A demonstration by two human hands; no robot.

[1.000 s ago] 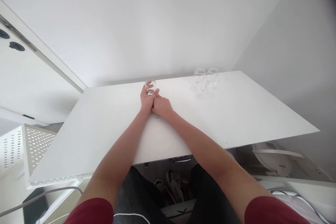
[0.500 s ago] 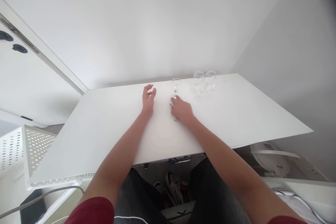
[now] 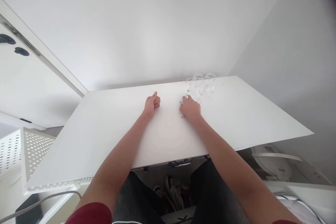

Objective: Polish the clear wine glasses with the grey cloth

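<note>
My right hand (image 3: pixel 190 107) is closed around the lower part of a clear wine glass (image 3: pixel 189 84), whose bowl shows just above my fingertips. Small grey bits by my fingers are probably the glass's base edge or shadow. Two more wine glasses, one in the middle (image 3: pixel 197 81) and one at the right (image 3: pixel 210 80), stand close behind it; their outlines are faint against the white. To the left, my left hand (image 3: pixel 152 103) hovers over or rests on the tabletop, fingers curled and thumb pointing up, with nothing seen in it.
The white tabletop (image 3: pixel 105 126) runs back to a white wall (image 3: pixel 147 35). A perforated white rack (image 3: pixel 36 147) and a grey cable (image 3: pixel 52 196) are at the left. Shoes (image 3: pixel 174 192) show below the table, and a white rounded appliance (image 3: pixel 273 164) stands low at the right.
My right hand has moved right with the wine glass, bringing it beside the other two. My left hand has curled its fingers in and come slightly right and nearer to me.
</note>
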